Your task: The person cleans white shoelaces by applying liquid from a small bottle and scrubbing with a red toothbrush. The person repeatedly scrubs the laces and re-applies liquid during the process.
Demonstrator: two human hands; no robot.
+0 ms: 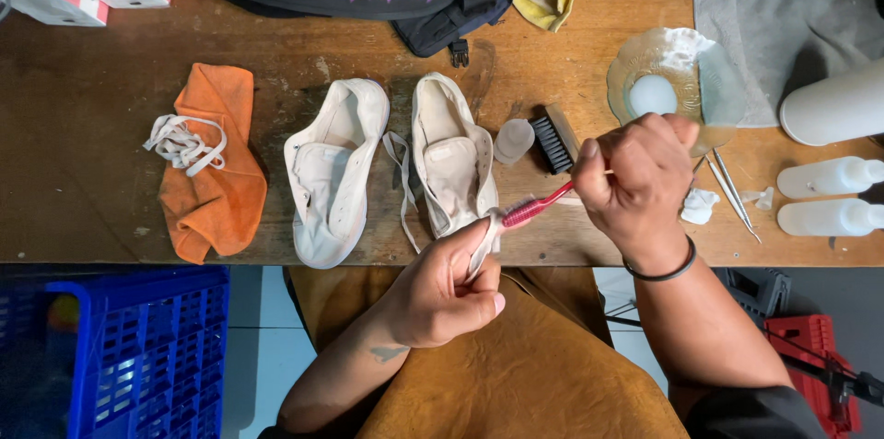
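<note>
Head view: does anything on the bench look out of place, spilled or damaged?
Nothing is spilled or broken. Both white shoes lie unlaced. One loose lace sits bundled on the orange cloth. The left hand pinches another lace while the right hand holds a red toothbrush to it. The wooden table looks stained and worn.

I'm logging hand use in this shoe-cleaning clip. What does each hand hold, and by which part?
Right hand: red toothbrush, gripped by its handle end. Left hand: white shoelace, pinched between the fingers near the brush head.
</note>
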